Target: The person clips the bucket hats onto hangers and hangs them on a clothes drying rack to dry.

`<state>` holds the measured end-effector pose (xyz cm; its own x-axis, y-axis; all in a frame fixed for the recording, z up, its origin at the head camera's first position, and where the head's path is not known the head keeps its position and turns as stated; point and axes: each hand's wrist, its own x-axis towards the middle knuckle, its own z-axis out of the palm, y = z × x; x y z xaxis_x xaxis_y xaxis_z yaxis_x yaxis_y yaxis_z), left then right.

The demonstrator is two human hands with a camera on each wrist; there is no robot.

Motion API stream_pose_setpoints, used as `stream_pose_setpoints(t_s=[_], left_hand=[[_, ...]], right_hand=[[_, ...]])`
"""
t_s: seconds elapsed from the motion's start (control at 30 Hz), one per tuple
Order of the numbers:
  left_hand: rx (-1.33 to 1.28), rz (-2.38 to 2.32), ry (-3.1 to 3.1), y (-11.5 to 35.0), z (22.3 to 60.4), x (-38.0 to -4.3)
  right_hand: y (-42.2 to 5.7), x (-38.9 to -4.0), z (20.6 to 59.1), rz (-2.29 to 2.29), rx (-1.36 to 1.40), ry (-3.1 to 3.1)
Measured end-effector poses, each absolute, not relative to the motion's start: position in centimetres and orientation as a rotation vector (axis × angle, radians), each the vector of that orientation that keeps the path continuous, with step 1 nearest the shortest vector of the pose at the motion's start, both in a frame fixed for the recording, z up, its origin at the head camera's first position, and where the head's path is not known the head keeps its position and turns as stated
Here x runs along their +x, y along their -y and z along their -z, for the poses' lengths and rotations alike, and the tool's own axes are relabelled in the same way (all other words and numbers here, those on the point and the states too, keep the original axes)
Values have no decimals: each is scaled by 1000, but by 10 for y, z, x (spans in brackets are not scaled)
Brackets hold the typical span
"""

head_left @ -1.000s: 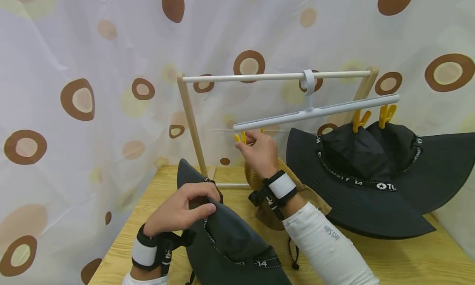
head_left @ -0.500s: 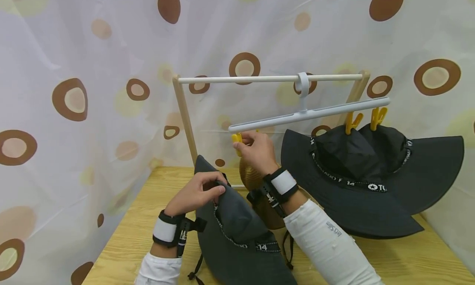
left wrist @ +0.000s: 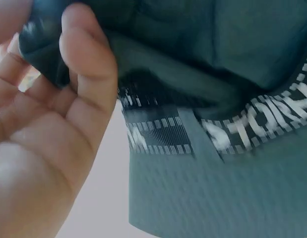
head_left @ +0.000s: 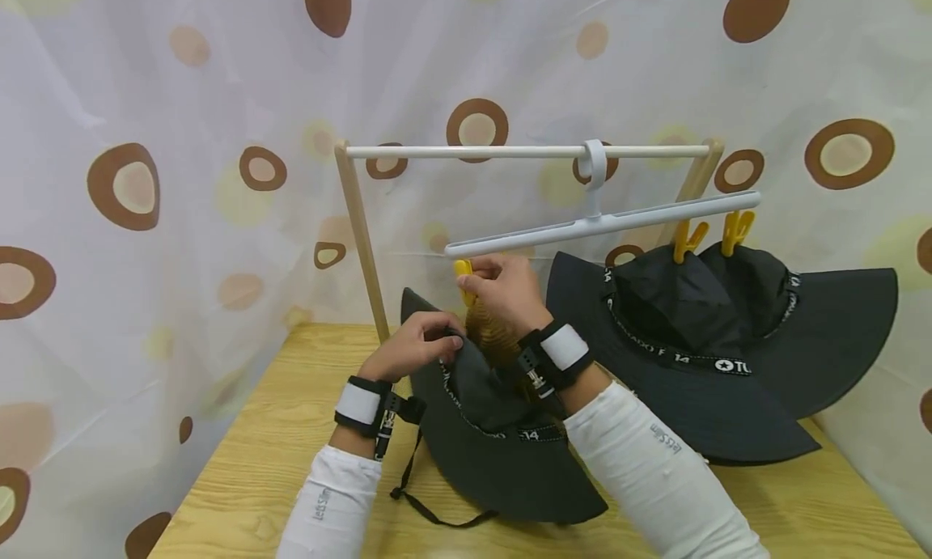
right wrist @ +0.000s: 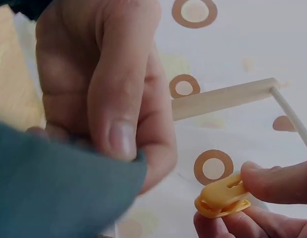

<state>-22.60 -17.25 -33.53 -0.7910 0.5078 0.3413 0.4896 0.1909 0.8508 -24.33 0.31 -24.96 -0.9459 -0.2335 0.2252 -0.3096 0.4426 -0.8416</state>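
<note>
My left hand (head_left: 415, 347) pinches the crown of a dark grey-green brimmed hat (head_left: 510, 474) with lettered trim, holding it up over the table. The hat's cord hangs below it. In the left wrist view, the thumb and fingers grip the hat's cloth (left wrist: 158, 64). My right hand (head_left: 510, 296) pinches a yellow clip (head_left: 464, 280) under the left end of a light grey hanger (head_left: 539, 237). The right wrist view shows this clip (right wrist: 222, 193) between thumb and fingers, with the hat held by the left hand close by.
A black wide-brimmed hat (head_left: 830, 340) hangs from two yellow clips (head_left: 735, 231) at the hanger's right end. The hanger tilts on the white bar of a wooden rack (head_left: 357, 219). Behind my right wrist is a partly hidden tan woven hat (head_left: 484, 332). A wooden table (head_left: 269, 429) lies below.
My left hand has carried the grey-green hat up and right, close to the clip. My right hand stays at the hanger's left end, still pinching the clip.
</note>
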Motion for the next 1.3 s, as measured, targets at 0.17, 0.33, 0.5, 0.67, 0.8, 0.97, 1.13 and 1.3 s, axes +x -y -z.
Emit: stream_pose_setpoints(t_s=[0.17,0.33,0.5,0.67,0.8,0.97,1.13,1.3], left_hand=[[992,-1727,-2419,164,335,-232],[897,-1749,-2532,163,331,-239],[784,-1829,-2576,166,331,-243],[718,-1861,-2612,166,332,-244],[686,-1879,-2636,163,330,-244],[615,-1915,-2625,159,328,-246],[517,-2022,-2583,157,326,-247],[407,-2156,-2493,158,326,-247]], right_hand=[[-5,-242,246,-1532,495,2619],[-4,-240,248,-1552,449,2607],[2,-241,254,-1588,368,2543],[9,-243,261,-1626,264,2460],[12,-245,264,-1670,193,2412],[12,-245,266,-1719,146,2382],[14,-246,266,-1725,153,2365],[15,-247,266,-1718,142,2372]])
